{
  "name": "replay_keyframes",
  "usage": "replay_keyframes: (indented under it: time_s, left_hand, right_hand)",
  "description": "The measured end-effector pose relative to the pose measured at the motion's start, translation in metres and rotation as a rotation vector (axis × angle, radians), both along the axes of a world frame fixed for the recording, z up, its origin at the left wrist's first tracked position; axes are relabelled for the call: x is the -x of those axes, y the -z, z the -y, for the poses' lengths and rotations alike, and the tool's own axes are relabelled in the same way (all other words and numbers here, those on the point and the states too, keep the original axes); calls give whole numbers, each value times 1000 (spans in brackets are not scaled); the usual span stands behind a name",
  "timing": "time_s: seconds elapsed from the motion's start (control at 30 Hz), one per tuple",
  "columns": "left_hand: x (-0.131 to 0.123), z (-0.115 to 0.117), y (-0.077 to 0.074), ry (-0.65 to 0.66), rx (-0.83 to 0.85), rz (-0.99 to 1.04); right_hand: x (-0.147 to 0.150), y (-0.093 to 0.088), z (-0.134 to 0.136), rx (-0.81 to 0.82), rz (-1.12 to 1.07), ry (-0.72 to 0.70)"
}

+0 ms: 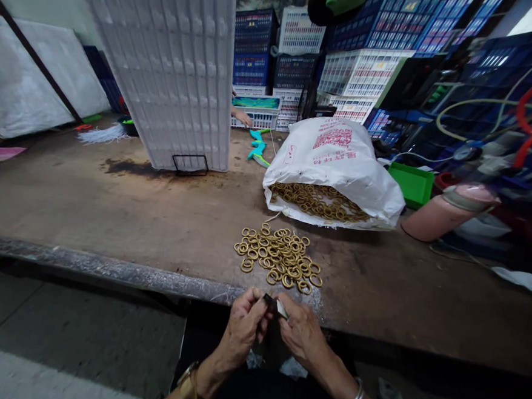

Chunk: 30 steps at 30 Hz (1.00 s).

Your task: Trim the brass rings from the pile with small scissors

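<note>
Just past the table's front edge, my two hands meet above my lap. My right hand (301, 328) is closed around a small tool with a dark end and a pale, whitish part (281, 309); its exact kind does not show. The dark end points toward my left hand (243, 322), whose thumb and fingers are pinched together. What that pinch holds is mostly hidden. Directly beyond my fingers lies a loose pile of brass-coloured rings (284, 255) on the wooden table (110, 213).
Behind the pile, a white woven sack (336, 162) lies open toward me, full of similar rings. A ribbed translucent panel (174, 77) stands in a black wire holder (190, 165). Another person's hand (241, 117) shows beyond it. To the right are a pink bottle (450, 212) and green tray (410, 184).
</note>
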State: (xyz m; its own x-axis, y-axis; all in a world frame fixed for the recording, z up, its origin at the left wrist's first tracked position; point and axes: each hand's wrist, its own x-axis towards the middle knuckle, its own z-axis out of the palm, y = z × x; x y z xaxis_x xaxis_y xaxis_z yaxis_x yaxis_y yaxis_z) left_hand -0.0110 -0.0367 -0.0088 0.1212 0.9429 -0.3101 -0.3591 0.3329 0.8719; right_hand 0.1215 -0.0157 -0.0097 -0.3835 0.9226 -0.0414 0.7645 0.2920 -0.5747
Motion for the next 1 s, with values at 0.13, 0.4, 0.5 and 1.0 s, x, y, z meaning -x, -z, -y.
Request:
replay_keyframes:
  time_s: [0.13,0.4,0.5,1.0]
  left_hand:
    - [1,0,-1,4,-24,-45]
    - [2,3,2,-24,-54,-122]
    - [7,12,-4,-18,-44,-98]
    - [51,17,-16,-187,83,401]
  right_hand:
    - [1,0,-1,-37,42,1]
    - [3,1,-2,83,93,-61]
    - [6,1,-6,72,176,-53]
    - [69,-4,-49,-240,434,-2]
